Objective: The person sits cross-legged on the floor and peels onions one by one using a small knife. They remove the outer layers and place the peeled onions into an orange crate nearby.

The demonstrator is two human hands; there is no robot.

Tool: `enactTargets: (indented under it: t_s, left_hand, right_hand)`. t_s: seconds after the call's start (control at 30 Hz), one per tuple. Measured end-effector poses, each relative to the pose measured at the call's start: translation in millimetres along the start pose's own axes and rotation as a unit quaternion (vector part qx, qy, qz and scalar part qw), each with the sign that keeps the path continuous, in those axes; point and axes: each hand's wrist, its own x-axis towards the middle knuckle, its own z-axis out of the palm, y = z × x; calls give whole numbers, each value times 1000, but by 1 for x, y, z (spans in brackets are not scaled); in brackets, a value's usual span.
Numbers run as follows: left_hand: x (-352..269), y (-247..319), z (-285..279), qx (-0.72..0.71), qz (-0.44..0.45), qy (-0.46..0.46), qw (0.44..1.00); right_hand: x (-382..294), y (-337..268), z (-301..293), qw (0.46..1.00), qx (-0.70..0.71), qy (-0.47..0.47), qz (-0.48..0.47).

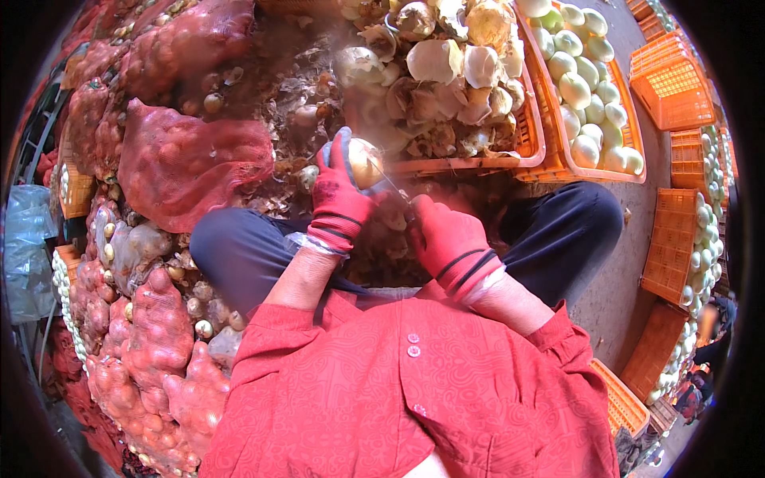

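My left hand [337, 188], in a red and grey work glove, grips a pale onion [364, 163] between thumb and fingers. In a matching glove, my right hand [445, 236] is closed around the handle of a small knife [391, 182], most of the handle hidden by the fingers. Its thin blade reaches up and left to the onion's right side; whether it cuts in cannot be told. Just beyond my hands, an orange plastic crate [532, 140] is heaped with onion skins and onions [435, 61]. Loose dry skins [299, 101] lie to its left.
Right of that crate, another orange crate [636, 161] holds peeled onions [575, 91]. Red mesh sacks of onions [158, 322] crowd the left side, and one slack red mesh sack [185, 161] lies near my left knee. More orange crates [672, 245] line the right.
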Motion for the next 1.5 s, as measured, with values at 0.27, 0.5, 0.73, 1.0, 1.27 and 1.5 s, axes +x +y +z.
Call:
enactTargets:
  t_s: [0.27, 0.5, 0.73, 1.0, 1.27, 1.5]
  left_hand:
    - [-11, 12, 20, 152, 85, 55, 983]
    - [2, -4, 11, 13, 60, 29, 998]
    - [22, -10, -4, -79, 84, -32, 993]
    - [30, -20, -22, -37, 16, -174, 984]
    - [27, 4, -20, 48, 57, -66, 995]
    - [18, 8, -21, 37, 19, -77, 996]
  right_hand:
    - [12, 2, -10, 998, -17, -45, 49]
    - [39, 24, 13, 997, -55, -16, -43]
    - [58, 30, -10, 926, 328, -181, 43]
    - [37, 1, -14, 993, 12, -113, 23]
    - [55, 2, -26, 993, -5, -113, 21]
    - [47, 5, -22, 987, -43, -141, 60]
